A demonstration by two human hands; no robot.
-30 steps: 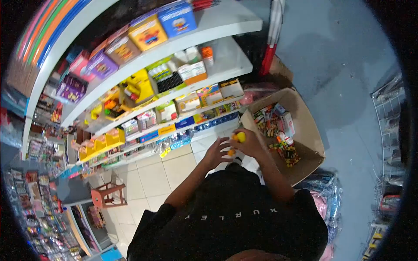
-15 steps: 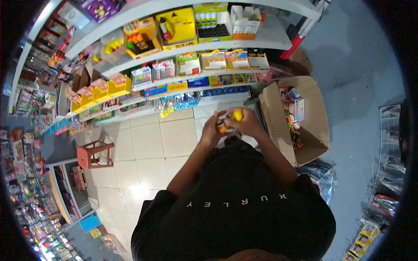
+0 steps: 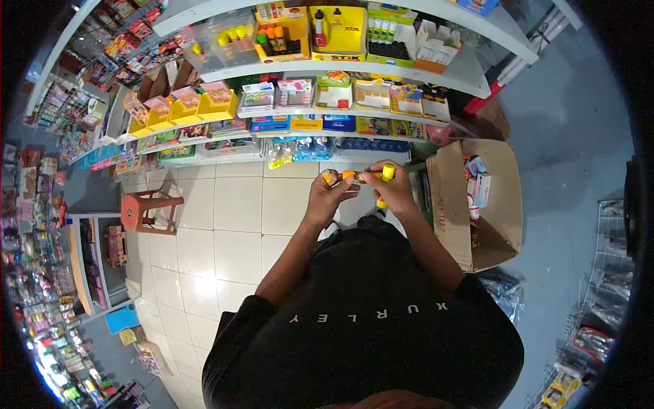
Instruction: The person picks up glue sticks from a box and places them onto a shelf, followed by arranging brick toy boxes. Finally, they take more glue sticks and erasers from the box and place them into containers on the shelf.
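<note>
My left hand (image 3: 325, 201) is in front of my chest, its fingers closed round an orange-capped glue stick (image 3: 328, 178). Between both hands lies another orange-capped glue stick (image 3: 349, 175), held sideways with fingers of each hand at it. Closed as well, my right hand (image 3: 396, 192) grips yellow-capped glue sticks; one yellow end (image 3: 388, 172) points up and another yellow end (image 3: 381, 202) shows below the fingers. Labels are too small to read, and the fingers cover parts of the sticks.
Ahead stand shelves with an open box of orange- and green-capped sticks (image 3: 281, 41), a yellow display box (image 3: 338, 34) and a box of white glue sticks (image 3: 392, 51). An open cardboard box (image 3: 501, 232) with packaged goods is at my right. A reddish stool (image 3: 153, 204) stands left.
My hands have moved slightly apart, and the glue sticks in them now show more clearly. The view has shifted, so the shelves sit further right in it.
</note>
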